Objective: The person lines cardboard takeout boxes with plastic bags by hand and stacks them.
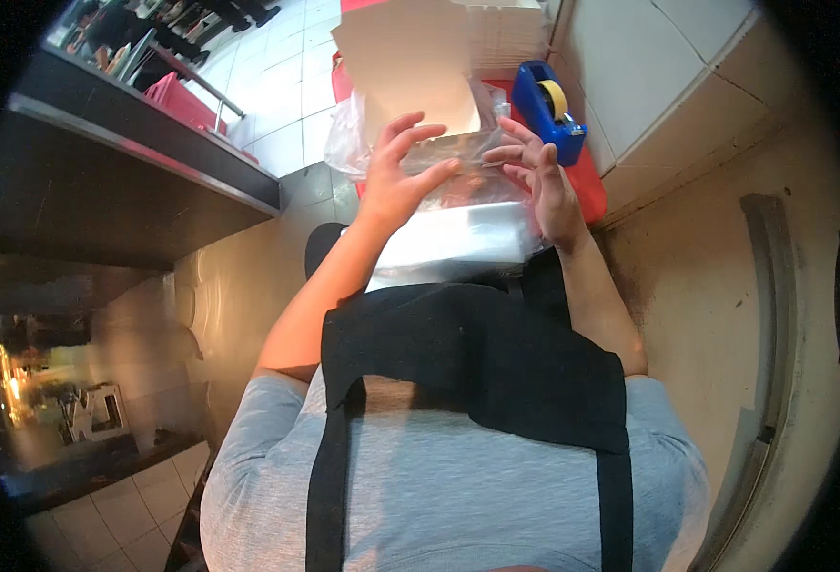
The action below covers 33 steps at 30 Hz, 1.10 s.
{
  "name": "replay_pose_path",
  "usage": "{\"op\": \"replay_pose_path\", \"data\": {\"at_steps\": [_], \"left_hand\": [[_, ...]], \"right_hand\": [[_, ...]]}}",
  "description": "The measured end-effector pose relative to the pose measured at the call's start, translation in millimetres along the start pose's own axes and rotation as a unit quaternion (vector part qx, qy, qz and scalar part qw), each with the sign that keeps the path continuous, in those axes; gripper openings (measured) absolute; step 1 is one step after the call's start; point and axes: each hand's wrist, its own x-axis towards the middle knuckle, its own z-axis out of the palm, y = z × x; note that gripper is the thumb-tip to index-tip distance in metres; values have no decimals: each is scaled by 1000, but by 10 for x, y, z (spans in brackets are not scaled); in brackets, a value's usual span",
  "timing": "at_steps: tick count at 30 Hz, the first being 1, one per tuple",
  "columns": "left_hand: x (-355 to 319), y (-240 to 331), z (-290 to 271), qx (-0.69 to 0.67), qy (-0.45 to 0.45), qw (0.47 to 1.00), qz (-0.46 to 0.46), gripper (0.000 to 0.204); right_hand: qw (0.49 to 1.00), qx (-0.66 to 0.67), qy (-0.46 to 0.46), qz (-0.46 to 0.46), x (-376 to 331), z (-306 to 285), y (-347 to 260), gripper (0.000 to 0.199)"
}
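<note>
A clear plastic bag (458, 157) sits between the two hands, bunched and glossy, with a pale flat piece of card or box flap (410, 67) standing up just beyond the fingertips and a white flat packet (453, 238) lying below the wrists, on the person's lap side. The left hand (396, 176) is spread wide, fingers curled over the bag's upper edge with the thumb pressed against its near face; the right hand (539, 176) is half open, fingers fanned and touching the bag's right side — neither hand is fully clenched. To handle the film well, it looks best to keep both thumbs on the near face and pull the edge taut evenly, since slack plastic slips and folds. Just beyond the right hand stands a blue tape dispenser (546, 110) on a red worktop (586, 186), close enough for the knuckles to knock. To the right of that hand a tiled wall (658, 67) closes in; to the left of the left hand there is open tiled floor (286, 105) and a dark counter edge (143, 143) well apart — the freer side for moving.
</note>
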Motion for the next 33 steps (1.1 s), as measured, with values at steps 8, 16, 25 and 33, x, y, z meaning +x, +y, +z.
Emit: {"op": "replay_pose_path", "data": {"at_steps": [8, 16, 25, 33], "left_hand": [[74, 332, -173, -2, 28, 998, 64, 24], [24, 585, -411, 20, 57, 992, 115, 11], [180, 527, -681, -270, -66, 954, -113, 17], [120, 563, -715, 95, 41, 981, 165, 26]], "right_hand": [[999, 29, -44, -10, 69, 404, -41, 86], [977, 94, 155, 112, 445, 366, 168, 28], [720, -437, -22, -538, 661, 311, -324, 45], [984, -46, 25, -168, 632, 663, -286, 48]]}}
